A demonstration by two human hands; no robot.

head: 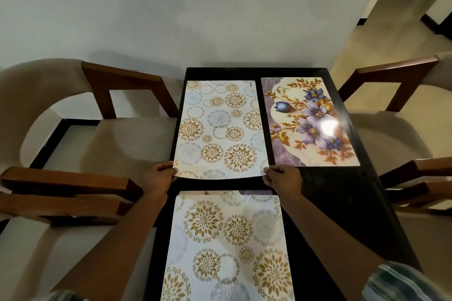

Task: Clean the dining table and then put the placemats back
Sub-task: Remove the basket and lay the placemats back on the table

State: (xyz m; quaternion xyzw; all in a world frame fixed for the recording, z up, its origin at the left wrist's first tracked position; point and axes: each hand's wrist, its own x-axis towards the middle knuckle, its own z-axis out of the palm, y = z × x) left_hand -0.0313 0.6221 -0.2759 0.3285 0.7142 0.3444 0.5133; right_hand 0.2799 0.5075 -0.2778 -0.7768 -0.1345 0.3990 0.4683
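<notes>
Ideally, both hands, left hand (160,175) and right hand (281,177), pinching the circle-patterned placemat (220,127) near corners, square it beside the floral placemat (309,122).

Placemat under my hands (220,127): a tiny dark mark at its far right corner, too small to read;
Other surfaces: no legible text

left hand (160,175) and right hand (281,177) stretched forward, bare forearms angled inward, fingers curled in a pinch, patterned sleeve edges at frame bottom
</notes>
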